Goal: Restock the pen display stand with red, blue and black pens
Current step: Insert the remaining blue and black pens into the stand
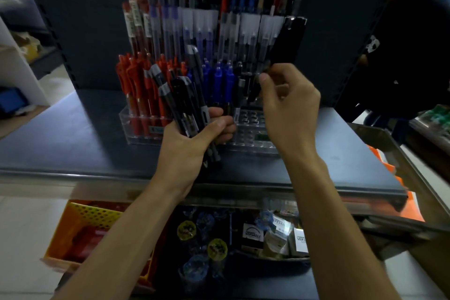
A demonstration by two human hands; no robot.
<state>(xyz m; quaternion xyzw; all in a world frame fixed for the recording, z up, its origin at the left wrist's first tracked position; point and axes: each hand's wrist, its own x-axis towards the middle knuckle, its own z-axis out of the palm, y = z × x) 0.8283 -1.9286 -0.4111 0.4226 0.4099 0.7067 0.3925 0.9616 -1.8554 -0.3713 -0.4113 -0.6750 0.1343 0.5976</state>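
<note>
On a dark blue shelf [80, 134] at waist height stands the clear stand [136, 137], its base drilled with round holes [253, 118]. Red pens [138, 85] fill its left part and blue pens [219, 83] the middle, all upright with clickers up; taller tiers of capped pens [194, 31] rise behind them.

Left hand [192, 143] is in front of the stand's base, its grip curled round a bundle of black pens [185, 102]. The bundle's long axis is tilted: tips point down and towards the person, below the fist, while the grey clip ends fan up and to the left, across the red and blue rows.

Right hand [289, 109] is raised at the stand's right part, above the holes. Its grip pinches, between thumb and forefinger, the top of one black pen [254, 92]. That pen is close to upright, its top leaning a little right and its tip down towards the base; whether the tip sits in a hole I cannot tell.

Under the shelf edge a lower shelf holds small boxes [253, 236] and wrapped packets. An orange basket [73, 231] sits at the lower left on a pale floor [22, 226]. A person in dark clothes [414, 56] stands at the right
</note>
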